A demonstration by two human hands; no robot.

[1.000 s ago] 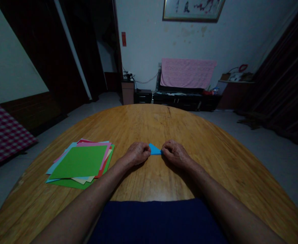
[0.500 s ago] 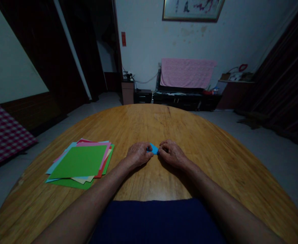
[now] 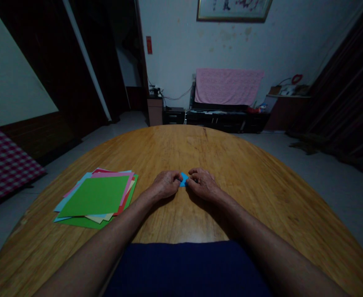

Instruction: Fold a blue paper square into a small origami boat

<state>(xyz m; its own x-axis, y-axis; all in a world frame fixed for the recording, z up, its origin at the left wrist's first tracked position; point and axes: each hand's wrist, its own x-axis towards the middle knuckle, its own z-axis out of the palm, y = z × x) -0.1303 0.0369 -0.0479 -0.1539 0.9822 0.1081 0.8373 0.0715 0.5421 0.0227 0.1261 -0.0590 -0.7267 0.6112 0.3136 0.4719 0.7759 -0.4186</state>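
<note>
A small folded piece of blue paper (image 3: 184, 180) lies on the wooden table between my two hands. My left hand (image 3: 166, 184) is closed, its thumb and fingers pinching the paper's left side. From the right, my right hand (image 3: 203, 184) holds the paper's other edge between thumb and curled fingers. Parts of the paper are hidden under the fingertips, so its full folded shape does not show.
A loose stack of coloured paper sheets (image 3: 96, 196), green on top, lies left of my left forearm. The round wooden table (image 3: 249, 165) extends around my arms. Beyond it stand a low black cabinet (image 3: 227, 119) and a screen draped with a pink cloth (image 3: 229, 86).
Both hands and the blue paper have shifted slightly to the left. My right hand has come closer to my left, and less of the paper shows. The paper stack stays put.
</note>
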